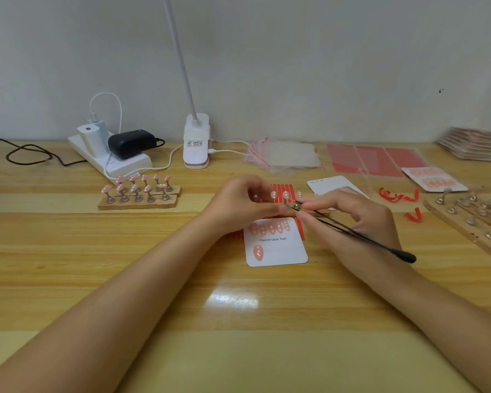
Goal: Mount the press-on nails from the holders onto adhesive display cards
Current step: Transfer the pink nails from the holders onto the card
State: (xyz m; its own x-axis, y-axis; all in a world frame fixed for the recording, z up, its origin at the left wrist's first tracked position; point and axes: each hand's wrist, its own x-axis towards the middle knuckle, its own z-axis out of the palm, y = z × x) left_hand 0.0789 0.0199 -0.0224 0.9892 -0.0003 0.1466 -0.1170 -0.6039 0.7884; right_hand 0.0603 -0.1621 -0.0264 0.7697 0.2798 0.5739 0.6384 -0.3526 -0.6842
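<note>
So the card being filled (pixel 277 245), the white one printed "Handmade Nail", sits flat on the bench (pixel 125 279) right in front of the person, with a row of five pink nails along its top and one lone nail at the lower left, so I'd guess it's a bit over halfway. Just behind it the left hand (pixel 238 205) has its fingers curled in a pinch around one of the little metal holder stems, and the right hand (pixel 349 214) has its grip clamped on black tweezers (pixel 352 232), tips right at a nail (pixel 285 195) still standing on the holders between the two hands. What I'd worry about is that these nails are tiny and glossy, so if the tweezers squeeze off-centre the nail could ping away across the bench or flip and land face down on the sticky strip. Pulling too hard could also drag the stem out of the left fingers. And the hands hover right over the card, so a wrist brushing down might nudge the nails already stuck there, or skew the card on the red strips (pixel 284 188) under it. Can't tell from here whether the tweezer tips are actually on the nail or just beside it, it's too small and a bit blurry. The full rack of pink nails (pixel 138 191) waits off to the left, well apart, and the emptied holders (pixel 474 214) are off to the right
</note>
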